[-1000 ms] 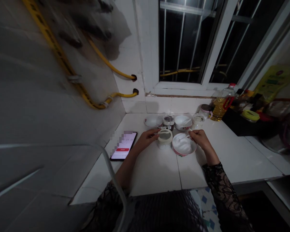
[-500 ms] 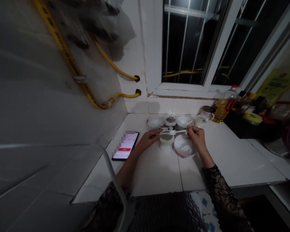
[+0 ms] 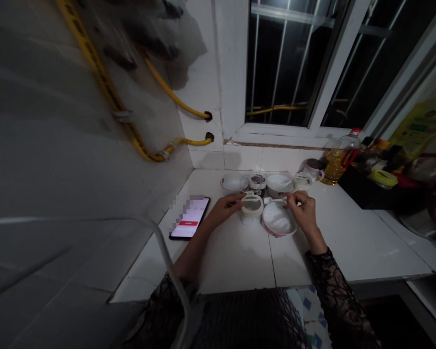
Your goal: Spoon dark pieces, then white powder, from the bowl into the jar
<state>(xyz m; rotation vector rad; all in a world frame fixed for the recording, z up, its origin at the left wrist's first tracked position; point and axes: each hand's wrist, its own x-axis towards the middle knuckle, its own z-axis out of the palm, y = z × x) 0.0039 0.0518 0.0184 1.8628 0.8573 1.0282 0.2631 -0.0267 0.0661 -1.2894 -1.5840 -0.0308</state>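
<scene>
My left hand (image 3: 225,207) grips the side of a small white jar (image 3: 251,209) on the white counter. My right hand (image 3: 302,208) holds a small white spoon (image 3: 275,199) by its handle, its scoop end between the jar and a bowl of white powder (image 3: 278,219) that stands right beside the jar. The spoon hovers over the bowl's far rim. Behind them stand a shallow white bowl (image 3: 234,182), a small dark-filled jar (image 3: 257,181) and another white bowl (image 3: 279,183).
A lit phone (image 3: 189,224) lies left of my left hand. An oil bottle (image 3: 337,162) and a dark tray of condiments (image 3: 381,186) stand at the right by the window. Yellow gas hoses (image 3: 167,145) run along the left wall. The counter edge (image 3: 276,286) is near me.
The spoon was lifted from the powder bowl over the small jar, then drawn back right toward the bowl's far rim. My left hand stayed on the jar.
</scene>
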